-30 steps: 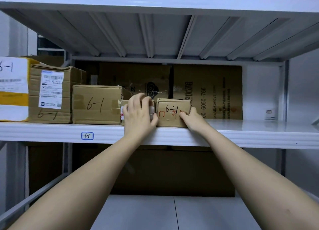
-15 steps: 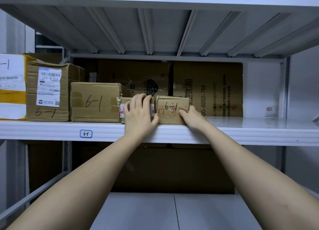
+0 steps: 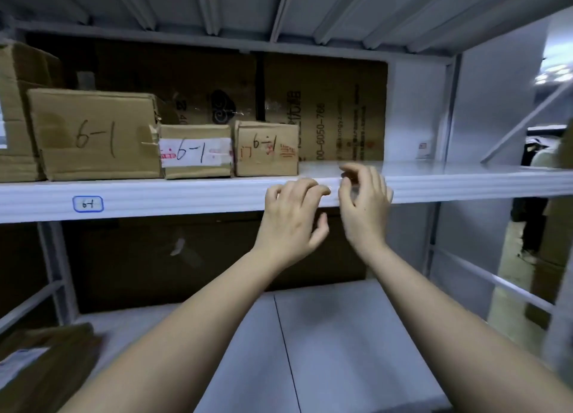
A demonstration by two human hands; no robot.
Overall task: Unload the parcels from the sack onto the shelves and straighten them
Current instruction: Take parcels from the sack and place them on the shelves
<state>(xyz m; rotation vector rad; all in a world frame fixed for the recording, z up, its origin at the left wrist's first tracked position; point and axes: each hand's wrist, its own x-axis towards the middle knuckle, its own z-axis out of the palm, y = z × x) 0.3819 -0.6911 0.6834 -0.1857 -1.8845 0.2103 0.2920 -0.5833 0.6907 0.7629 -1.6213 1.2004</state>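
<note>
White shelf [image 3: 186, 195] carries parcels [image 3: 266, 148] facing outward; left hand [image 3: 291, 223] and right hand [image 3: 366, 208] hover loosely curled, empty.

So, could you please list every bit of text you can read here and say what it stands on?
"6-1": large brown cardboard box.
"6-1": white tape on small brown cardboard box.
"6-1" plus unreadable red characters: smallest brown cardboard box.
"6-1": blue-bordered shelf-edge label.
"6050-766": flat cardboard sheet behind; its other print is blurred.
</note>
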